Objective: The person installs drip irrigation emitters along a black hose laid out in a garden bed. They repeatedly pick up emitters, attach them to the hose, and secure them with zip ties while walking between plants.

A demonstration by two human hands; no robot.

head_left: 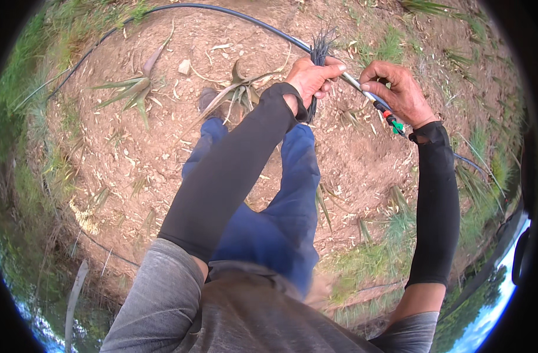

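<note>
A bundle of thin dark wire-like strands (319, 52) is gripped in my left hand (310, 79), its ends sticking out above and below the fingers. A dark hose (239, 15) arcs in from the far left and passes behind or under that hand; I cannot tell which. Between my hands the line shows a pale grey stretch (352, 81), close to my left thumb. My right hand (403, 94) is curled, thumb and forefinger pinched at this pale stretch. Beneath the right palm are a red band (387, 114) and a green piece (397, 127) on the line.
Spiky rosette plants grow in the reddish soil, one (136, 88) at the left and another (241, 88) by my shoe (207, 99). My legs in blue trousers (295, 170) stand below my hands. Grass (392, 44) fringes the ground, and a thin dark line (107, 250) lies at the lower left.
</note>
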